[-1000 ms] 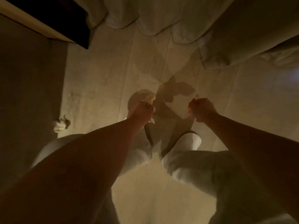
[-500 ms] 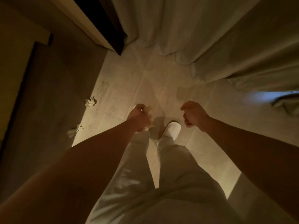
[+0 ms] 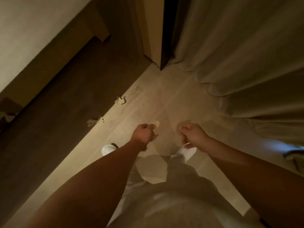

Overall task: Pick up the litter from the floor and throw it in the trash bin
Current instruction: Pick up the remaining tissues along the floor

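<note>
Pale wood-look plank flooring (image 3: 167,102) runs diagonally through the dim scene, its left part lying in deep brown shadow beside a light wall (image 3: 32,27). A tan upright panel with a dark edge (image 3: 153,30) (door or cabinet side, hard to tell) meets the floor at top centre. Heavy beige curtains (image 3: 238,46) pool in folds on the right.

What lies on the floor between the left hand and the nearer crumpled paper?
In the head view, nothing: only bare light floor runs from the left hand, closed on a paper scrap, to the nearer crumpled paper at the shadow's edge.
</note>
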The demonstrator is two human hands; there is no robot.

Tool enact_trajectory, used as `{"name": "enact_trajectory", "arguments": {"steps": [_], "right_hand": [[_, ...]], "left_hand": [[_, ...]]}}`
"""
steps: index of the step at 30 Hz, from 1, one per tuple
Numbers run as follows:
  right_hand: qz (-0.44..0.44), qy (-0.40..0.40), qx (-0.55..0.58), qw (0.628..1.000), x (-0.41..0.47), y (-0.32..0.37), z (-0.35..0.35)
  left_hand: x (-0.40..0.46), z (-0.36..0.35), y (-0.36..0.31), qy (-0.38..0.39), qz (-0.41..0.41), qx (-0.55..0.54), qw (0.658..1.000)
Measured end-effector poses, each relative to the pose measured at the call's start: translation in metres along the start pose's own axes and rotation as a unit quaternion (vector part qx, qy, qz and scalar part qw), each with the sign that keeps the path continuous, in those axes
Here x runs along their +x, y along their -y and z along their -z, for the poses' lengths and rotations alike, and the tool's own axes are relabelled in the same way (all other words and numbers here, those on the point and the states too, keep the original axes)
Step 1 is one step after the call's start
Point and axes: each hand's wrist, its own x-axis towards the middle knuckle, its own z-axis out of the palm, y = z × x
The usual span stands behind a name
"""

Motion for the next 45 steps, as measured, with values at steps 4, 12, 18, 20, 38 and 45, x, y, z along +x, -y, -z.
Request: {"name": "enact_trajectory", "arguments": {"steps": [4, 12, 18, 20, 38, 45], "right_hand": [[0.011, 0.000, 0.009, 1.000, 0.009, 0.026, -0.091], [0.056, 0.003, -0.079, 0.995, 0.031, 0.064, -0.238], [0.052, -0.013, -0.162, 0.985, 0.094, 0.062, -0.304], [0.059, -0.004, -0.187, 0.981, 0.124, 0.060, -0.318], [0.134, -0.010, -0.332, 0.934, 0.479, 0.045, -0.406], [0.248, -0.029, -0.406, 0.879, 0.602, 0.049, -0.444]], "left_hand": [[0.020, 0.080, 0.056, 0.003, 0.052, -0.048, 0.997], [0.052, 0.237, 0.152, 0.006, 0.127, -0.098, 0.987], [0.095, 0.299, 0.195, -0.068, 0.122, -0.071, 0.988], [0.118, 0.308, 0.211, -0.089, 0.130, -0.058, 0.986], [0.466, 0.295, 0.302, -0.157, 0.133, -0.016, 0.978], [0.597, 0.295, 0.349, -0.143, 0.156, 0.048, 0.976]]}}
